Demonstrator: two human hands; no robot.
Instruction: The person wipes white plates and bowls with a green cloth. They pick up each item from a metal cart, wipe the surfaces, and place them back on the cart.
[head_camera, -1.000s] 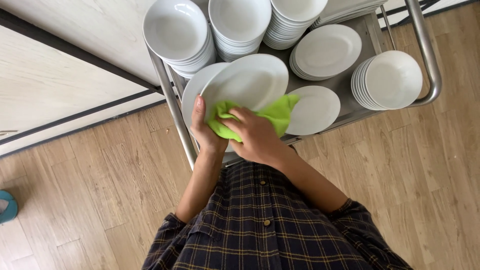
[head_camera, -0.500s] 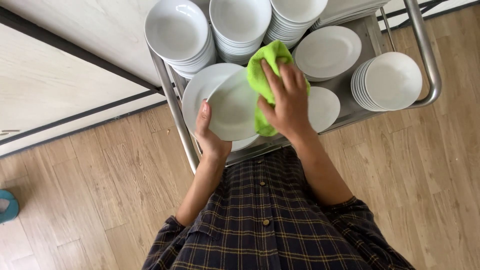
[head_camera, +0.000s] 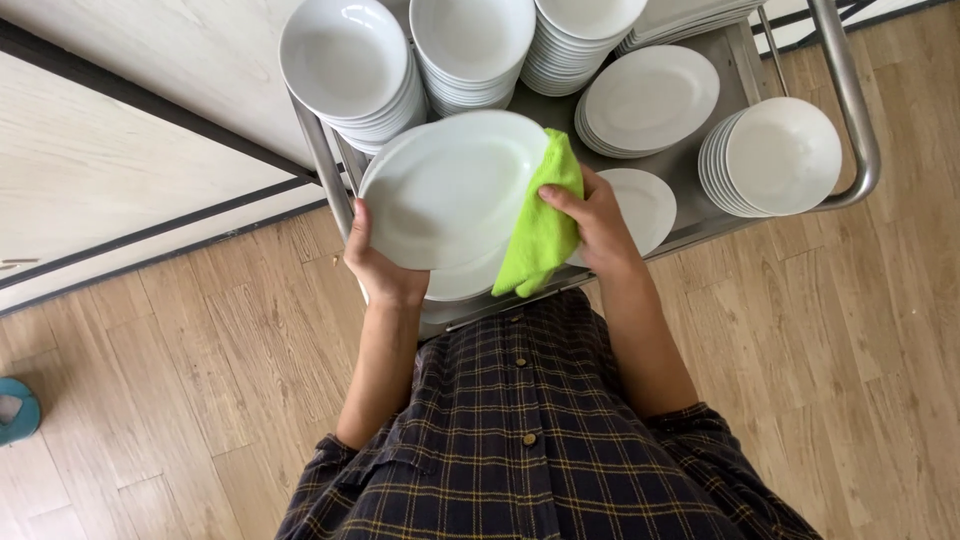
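Two hands over near edge of steel cart (head_camera: 850, 100): left hand (head_camera: 378, 268) gripping rim of white oval plate (head_camera: 450, 190), right hand (head_camera: 598, 225) pressing green cloth (head_camera: 540, 235) against plate's right edge. Beyond: stacked bowls (head_camera: 345, 65), stacked plates (head_camera: 780, 155).

- Metal cart (head_camera: 848, 90) on the wooden floor (head_camera: 200, 380).
- Three stacks of white bowls (head_camera: 345, 60) at its far side.
- Flat plate stacks (head_camera: 650, 95) on the right.
- Teal object (head_camera: 18, 410), far left.
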